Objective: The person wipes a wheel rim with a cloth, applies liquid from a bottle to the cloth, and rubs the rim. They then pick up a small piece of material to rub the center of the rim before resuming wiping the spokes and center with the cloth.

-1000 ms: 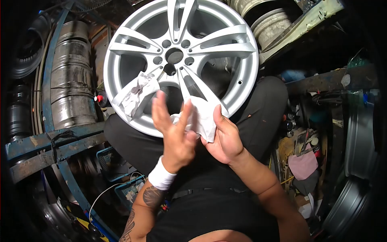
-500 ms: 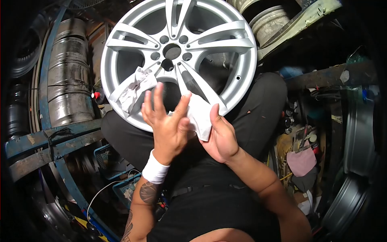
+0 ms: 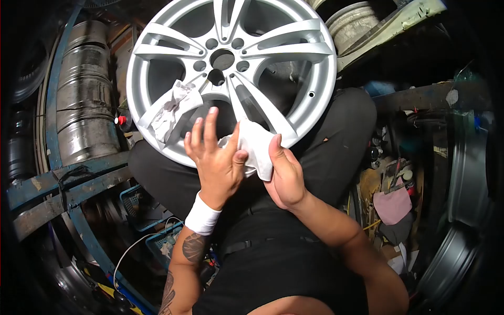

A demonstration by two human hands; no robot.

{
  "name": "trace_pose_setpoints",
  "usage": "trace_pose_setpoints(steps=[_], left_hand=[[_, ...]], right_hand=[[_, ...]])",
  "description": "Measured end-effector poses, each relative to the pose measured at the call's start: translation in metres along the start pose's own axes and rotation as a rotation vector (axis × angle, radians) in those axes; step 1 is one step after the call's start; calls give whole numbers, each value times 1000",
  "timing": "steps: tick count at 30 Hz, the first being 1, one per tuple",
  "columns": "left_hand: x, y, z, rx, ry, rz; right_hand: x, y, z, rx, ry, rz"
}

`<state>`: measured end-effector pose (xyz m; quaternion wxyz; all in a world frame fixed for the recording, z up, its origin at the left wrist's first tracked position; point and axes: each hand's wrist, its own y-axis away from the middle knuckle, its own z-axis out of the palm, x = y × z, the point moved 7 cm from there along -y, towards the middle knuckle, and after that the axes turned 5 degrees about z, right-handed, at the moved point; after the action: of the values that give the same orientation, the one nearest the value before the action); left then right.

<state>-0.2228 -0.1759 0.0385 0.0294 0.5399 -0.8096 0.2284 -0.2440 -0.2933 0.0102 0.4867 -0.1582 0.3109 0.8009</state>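
Observation:
A silver multi-spoke wheel rim [image 3: 314,63] lies across the person's thighs. My left hand [image 3: 218,163], with a white wristband, is over the rim's near edge, its fingers spread and the index finger against a white cloth [image 3: 256,144]. On the other side of that cloth, my right hand [image 3: 287,178] has its thumb up along the cloth's edge; its other fingers are hidden behind the cloth, which rests in this hand. A second crumpled white cloth [image 3: 176,109] lies over the rim's lower left spoke.
Stacked metal rims [image 3: 84,100] stand at the left behind a blue metal frame [image 3: 81,178]. Blue baskets [image 3: 137,210] sit below it. At the right are a pink cloth [image 3: 392,206], assorted tools and a grey rim [image 3: 467,178]. Another dusty rim [image 3: 352,26] is at the upper right.
The rim sits slightly higher and further left in view. Both hands and the white cloth between them have shifted only slightly.

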Motion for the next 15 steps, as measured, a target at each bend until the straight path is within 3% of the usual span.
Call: trace_pose_setpoints(steps=[4,7,12,15], left_hand=[[-10,3,-9,186,277,-133],[25,17,-3,36,75,38],[8,10,-5,113,64,-93],[11,16,6,-41,314,-238]], right_hand=[[2,-1,7,-65,-176,76],[6,0,7,-60,-298,148],[3,1,7,-67,-352,149],[1,3,6,-89,-270,106]])
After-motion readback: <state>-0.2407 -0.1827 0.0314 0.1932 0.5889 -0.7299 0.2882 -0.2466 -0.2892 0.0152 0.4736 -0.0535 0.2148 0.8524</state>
